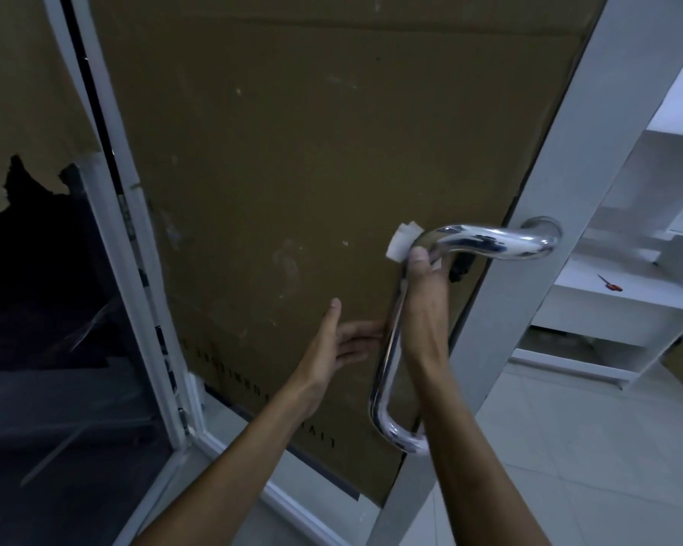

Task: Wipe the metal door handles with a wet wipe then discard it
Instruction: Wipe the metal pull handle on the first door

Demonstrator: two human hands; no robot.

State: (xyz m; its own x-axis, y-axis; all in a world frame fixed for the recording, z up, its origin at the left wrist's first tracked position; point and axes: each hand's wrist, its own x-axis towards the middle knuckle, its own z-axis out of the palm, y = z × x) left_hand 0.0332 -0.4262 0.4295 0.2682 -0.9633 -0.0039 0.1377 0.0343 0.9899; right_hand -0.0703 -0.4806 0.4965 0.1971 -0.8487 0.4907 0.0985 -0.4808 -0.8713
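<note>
Polished chrome is the brightest thing here: the door handle (485,239), a bent tube fixed to the grey door frame (560,183) by a round mount, runs left from the mount, bends, then drops down to a lower curve near the door's bottom rail. The right hand (424,285) grips the tube at the upper bend, fingers curled round it from behind, with the white wet wipe (402,241) bunched between hand and metal; only a folded corner of the wipe sticks out at the upper left, the rest is hidden under the fingers. The handle's lower end is cut off from sight by the right forearm, so its second mount cannot be made out. The left hand (342,340) lies with fingers straight against the brown cardboard sheet (312,151) that covers the door pane, its fingertips reaching just behind the vertical run of the tube and holding nothing. Printed letters on the cardboard's lower edge are too small and skewed to read. To the left, beyond a white frame post, a dark glass panel (48,289) shows only murky reflections (torn tape clings to its upper edge). At right stand white shelves (608,309), and on one a small orange-handled tool (610,283), its type unclear. Pale floor tiles (568,447) lie below.
</note>
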